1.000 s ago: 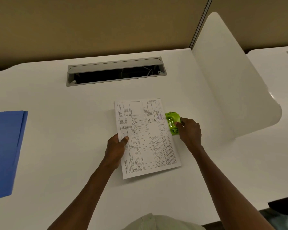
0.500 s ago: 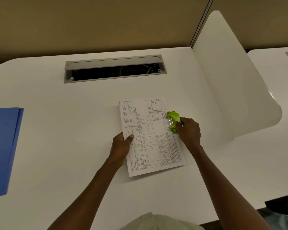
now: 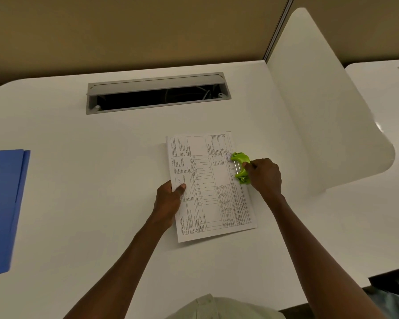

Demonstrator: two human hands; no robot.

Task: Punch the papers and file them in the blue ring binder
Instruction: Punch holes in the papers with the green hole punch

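Printed papers (image 3: pixel 211 187) lie flat in the middle of the white desk (image 3: pixel 90 180). My left hand (image 3: pixel 169 199) grips their left edge, thumb on top. A lime green hole punch (image 3: pixel 240 168) sits over the papers' right edge, which reaches into its slot. My right hand (image 3: pixel 264 177) holds the punch from the right side. The blue ring binder (image 3: pixel 2 208) lies closed at the far left, partly out of view.
A grey cable slot (image 3: pixel 157 93) with its lid open is set into the desk behind the papers. A white curved divider panel (image 3: pixel 327 107) stands to the right. Beyond it is another desk (image 3: pixel 382 79).
My left hand has slid the papers to the right, so their right edge has gone into the punch. My right hand has stayed on the punch.
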